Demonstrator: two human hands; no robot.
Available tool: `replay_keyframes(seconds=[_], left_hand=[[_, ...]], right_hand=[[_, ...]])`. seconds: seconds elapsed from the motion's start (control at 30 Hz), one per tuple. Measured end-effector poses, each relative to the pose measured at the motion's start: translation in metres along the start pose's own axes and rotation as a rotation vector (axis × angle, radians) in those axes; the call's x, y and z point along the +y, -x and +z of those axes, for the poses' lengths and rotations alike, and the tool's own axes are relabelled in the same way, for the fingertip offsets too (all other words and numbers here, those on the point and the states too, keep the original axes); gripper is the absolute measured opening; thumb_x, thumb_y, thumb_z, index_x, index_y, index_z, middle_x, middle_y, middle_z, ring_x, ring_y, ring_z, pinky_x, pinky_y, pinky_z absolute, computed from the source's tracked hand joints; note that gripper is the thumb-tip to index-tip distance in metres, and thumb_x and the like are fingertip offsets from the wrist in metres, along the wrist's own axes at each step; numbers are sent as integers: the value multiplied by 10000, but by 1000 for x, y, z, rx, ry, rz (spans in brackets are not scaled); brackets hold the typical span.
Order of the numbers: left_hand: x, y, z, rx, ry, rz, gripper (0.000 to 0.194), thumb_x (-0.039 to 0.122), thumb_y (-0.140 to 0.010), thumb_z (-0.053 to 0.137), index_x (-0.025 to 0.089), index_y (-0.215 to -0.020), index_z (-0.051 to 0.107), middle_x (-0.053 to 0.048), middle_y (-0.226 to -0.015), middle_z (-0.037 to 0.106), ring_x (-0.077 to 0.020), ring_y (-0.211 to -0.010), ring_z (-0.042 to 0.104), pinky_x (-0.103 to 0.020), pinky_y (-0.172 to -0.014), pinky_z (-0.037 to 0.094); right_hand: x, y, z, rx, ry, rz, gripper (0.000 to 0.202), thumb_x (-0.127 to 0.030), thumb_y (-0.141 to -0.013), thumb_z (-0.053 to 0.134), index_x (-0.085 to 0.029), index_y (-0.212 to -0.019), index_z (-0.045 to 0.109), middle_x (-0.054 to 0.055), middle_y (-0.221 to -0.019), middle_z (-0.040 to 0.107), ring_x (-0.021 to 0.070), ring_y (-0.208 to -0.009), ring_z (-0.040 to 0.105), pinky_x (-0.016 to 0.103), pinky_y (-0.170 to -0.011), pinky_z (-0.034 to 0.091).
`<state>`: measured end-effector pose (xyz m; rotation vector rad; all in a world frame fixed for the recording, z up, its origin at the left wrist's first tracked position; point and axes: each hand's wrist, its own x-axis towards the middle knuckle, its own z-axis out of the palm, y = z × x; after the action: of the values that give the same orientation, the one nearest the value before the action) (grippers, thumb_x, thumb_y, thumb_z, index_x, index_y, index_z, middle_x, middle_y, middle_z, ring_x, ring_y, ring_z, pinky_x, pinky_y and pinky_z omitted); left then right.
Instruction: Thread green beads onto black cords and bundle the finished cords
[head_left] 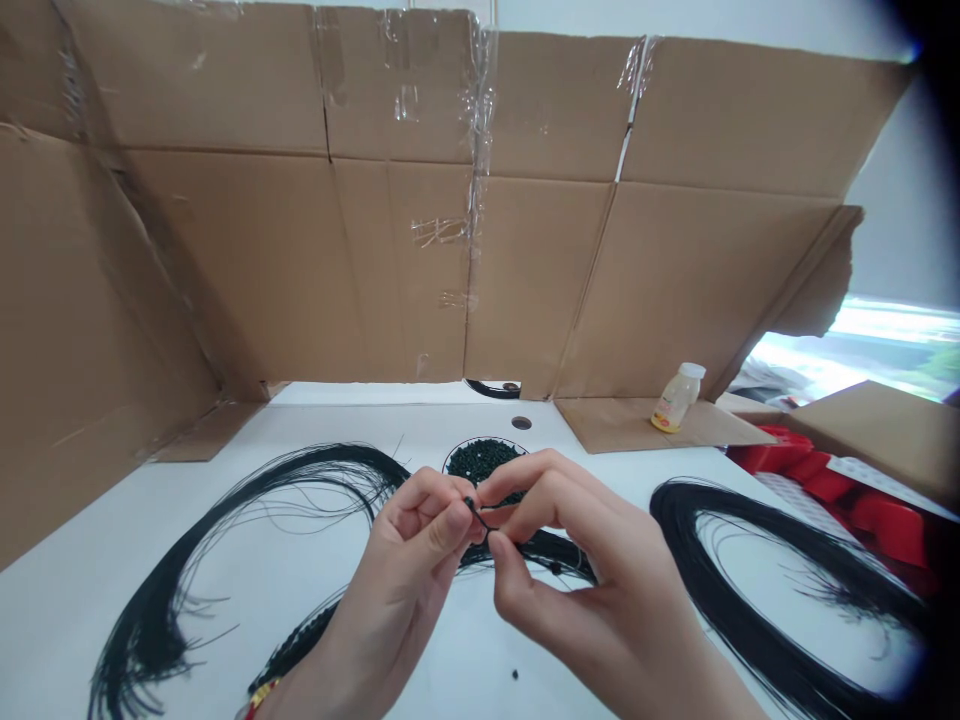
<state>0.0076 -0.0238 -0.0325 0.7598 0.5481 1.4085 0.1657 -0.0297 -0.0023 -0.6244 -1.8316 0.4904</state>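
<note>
My left hand (397,580) pinches a small black bead-like piece (469,503) between thumb and forefinger. From that piece a short stretch of black cord (481,519) runs to my right hand (600,570), whose thumb and fingertips are closed on it. Both hands meet above the white table, fingertips almost touching. Just behind them, a round dish holds a heap of small dark green-black pieces (484,460), partly hidden by my fingers. Beneath my hands passes a bundle of black cords (559,552), with a dark knob on it.
Loose black cords (225,500) curve across the left side; a coiled black bundle (712,590) lies on the right. One tiny black piece (515,675) rests near the front. Taped cardboard (390,270) walls the back. A small bottle (677,398) and red items (889,525) stand right.
</note>
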Motion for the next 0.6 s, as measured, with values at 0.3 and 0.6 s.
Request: replay_keyframes(seconds=[0.3, 0.6], left_hand=[[8, -1, 2, -33, -186, 79, 270, 238, -734, 921, 192, -722, 654, 35, -743, 714, -84, -726, 641, -139, -700, 528], [18, -10, -12, -195, -171, -81, 300, 347, -741, 914, 205, -790, 655, 37, -671, 701, -77, -631, 605, -172, -685, 513]], right_hand=[[3, -3, -2, -49, -80, 168, 168, -105, -888, 626, -216, -783, 557, -29, -910, 683, 106, -810, 651, 200, -710, 566], [11, -8, -5, -129, -434, 408, 162, -265, -956, 659, -192, -814, 635, 30, -959, 691, 132, -810, 690, 249, -735, 606]])
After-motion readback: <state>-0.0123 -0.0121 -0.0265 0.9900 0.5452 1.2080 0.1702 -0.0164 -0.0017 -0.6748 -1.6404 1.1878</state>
